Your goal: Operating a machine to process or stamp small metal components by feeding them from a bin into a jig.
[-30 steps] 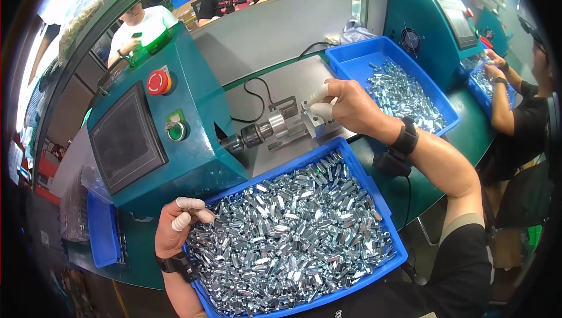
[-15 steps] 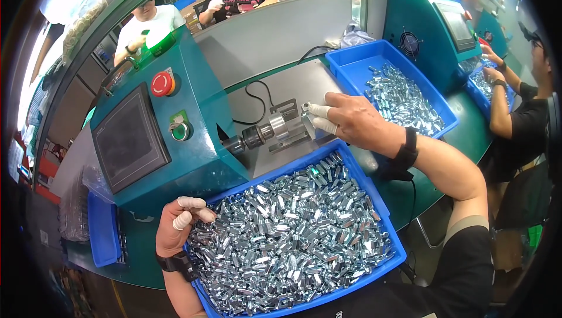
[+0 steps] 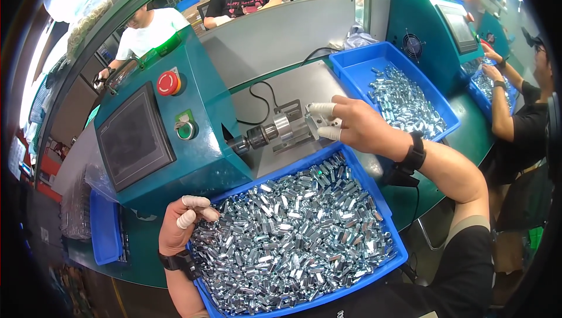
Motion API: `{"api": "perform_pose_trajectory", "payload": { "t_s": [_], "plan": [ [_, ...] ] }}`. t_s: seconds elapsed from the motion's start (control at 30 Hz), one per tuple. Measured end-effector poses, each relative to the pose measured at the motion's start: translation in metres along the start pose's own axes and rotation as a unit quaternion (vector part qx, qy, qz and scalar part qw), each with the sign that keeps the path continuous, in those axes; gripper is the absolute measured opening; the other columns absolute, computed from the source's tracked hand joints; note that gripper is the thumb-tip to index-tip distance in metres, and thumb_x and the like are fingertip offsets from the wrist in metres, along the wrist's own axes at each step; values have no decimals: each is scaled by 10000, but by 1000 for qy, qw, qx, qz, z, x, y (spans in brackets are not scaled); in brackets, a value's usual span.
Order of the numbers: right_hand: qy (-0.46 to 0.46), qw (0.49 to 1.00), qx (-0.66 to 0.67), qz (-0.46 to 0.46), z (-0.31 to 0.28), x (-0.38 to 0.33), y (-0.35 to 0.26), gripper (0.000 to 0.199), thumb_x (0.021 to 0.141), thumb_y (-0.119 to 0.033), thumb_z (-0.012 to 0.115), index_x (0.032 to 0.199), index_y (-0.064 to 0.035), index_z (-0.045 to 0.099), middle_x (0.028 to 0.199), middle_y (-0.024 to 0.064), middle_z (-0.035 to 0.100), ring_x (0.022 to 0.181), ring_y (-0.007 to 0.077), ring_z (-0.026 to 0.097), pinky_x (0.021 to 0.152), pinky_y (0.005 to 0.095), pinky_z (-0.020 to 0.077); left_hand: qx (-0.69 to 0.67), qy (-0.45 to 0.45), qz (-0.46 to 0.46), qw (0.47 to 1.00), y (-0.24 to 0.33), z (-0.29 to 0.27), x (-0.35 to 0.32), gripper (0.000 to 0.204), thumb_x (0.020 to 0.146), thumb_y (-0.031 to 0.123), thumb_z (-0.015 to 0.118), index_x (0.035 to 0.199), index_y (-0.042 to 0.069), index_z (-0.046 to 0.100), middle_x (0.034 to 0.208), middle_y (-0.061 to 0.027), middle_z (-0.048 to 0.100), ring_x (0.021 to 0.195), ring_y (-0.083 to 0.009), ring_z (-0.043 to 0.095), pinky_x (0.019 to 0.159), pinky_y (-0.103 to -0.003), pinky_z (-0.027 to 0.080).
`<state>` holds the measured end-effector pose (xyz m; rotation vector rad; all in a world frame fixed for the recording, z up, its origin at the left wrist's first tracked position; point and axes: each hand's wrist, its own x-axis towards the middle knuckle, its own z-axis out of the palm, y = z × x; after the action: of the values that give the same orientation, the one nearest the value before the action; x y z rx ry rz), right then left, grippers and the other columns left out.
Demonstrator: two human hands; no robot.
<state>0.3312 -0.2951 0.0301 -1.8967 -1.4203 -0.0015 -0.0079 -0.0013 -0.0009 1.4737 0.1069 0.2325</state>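
Observation:
My right hand (image 3: 370,126), with white finger cots on, reaches to the metal fixture (image 3: 315,123) beside the machine's spindle (image 3: 257,136). Its thumb and forefinger are apart, one on either side of the fixture's end block, and no loose part shows between them. At the left rim of a blue tray (image 3: 393,242), my left hand (image 3: 178,224) is closed, its cot-covered fingers curled close to the thumb. Whether a part sits in those fingers is hidden. Small shiny hexagonal metal sleeves (image 3: 293,230) heap up in this tray.
A teal machine (image 3: 199,84) with a dark screen, red stop knob and green button stands at left. Behind my right hand is a second blue tray (image 3: 363,63) partly filled with similar sleeves. A co-worker (image 3: 530,95) sits at another machine on the right. Others sit beyond the grey partition (image 3: 281,31).
My right thumb and forefinger have spread further apart at the fixture. My left hand keeps its place and curl. The machine's green lamp is dimmer, and the person behind it has leaned down.

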Motion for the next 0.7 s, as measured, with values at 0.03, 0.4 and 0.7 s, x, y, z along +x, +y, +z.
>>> {"api": "perform_pose_trajectory", "payload": {
  "t_s": [0.03, 0.4, 0.7],
  "plan": [
    [8, 997, 63, 31, 1, 1, 0, 448, 893, -169, 739, 1305, -31, 628, 920, 116, 688, 791, 193, 676, 735, 327, 541, 0, 1, 0, 1000, -1, 0, 0, 494, 917, 385, 706, 1194, -18, 640, 987, -160, 725, 982, -278, 696, 895, -407, 533],
    [27, 931, 299, 206, 19, -2, 5, 406, 878, -154, 775, 1206, 56, 663, 986, 121, 737, 904, 130, 681, 828, 275, 554, 0, 14, 1, 1000, 0, 3, 0, 439, 929, 349, 696, 1166, -16, 640, 924, -162, 718, 914, -281, 688, 889, -416, 531],
    [1, 938, 273, 211, 27, 6, 0, 396, 868, -147, 788, 1189, 54, 671, 983, 127, 745, 861, 116, 676, 790, 267, 558, 1, 16, 4, 1000, 2, 8, 3, 423, 929, 350, 695, 1144, -11, 641, 918, -168, 720, 893, -275, 692, 866, -410, 538]
  ]
}}
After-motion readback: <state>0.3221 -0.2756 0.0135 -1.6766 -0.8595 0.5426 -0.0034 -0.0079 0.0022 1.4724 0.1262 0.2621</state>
